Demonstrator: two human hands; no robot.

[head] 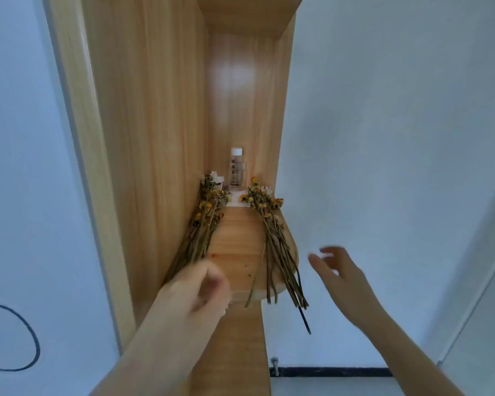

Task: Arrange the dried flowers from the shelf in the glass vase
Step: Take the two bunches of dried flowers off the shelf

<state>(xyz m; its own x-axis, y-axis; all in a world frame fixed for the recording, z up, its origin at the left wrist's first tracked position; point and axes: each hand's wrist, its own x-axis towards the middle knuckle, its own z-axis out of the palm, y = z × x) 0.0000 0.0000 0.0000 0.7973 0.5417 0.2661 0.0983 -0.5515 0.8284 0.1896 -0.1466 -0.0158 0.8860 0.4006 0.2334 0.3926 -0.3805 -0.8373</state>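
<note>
Two bunches of dried yellow flowers lie on a rounded wooden shelf (240, 252). The left bunch (205, 221) rests against the shelf's left wall. The right bunch (272, 238) lies along the right edge, its stems sticking out past the front rim. My left hand (200, 290) is blurred, fingers curled, just over the lower stems of the left bunch; whether it grips them is unclear. My right hand (337, 270) hovers open, fingers spread, to the right of the right bunch and apart from it. No glass vase is visible.
A clear bottle with a white cap (236, 170) stands at the back of the shelf, with small white items (219, 181) beside it. Tall wooden panels (146, 138) enclose the niche. White walls flank both sides. A black cable (26, 332) loops on the left wall.
</note>
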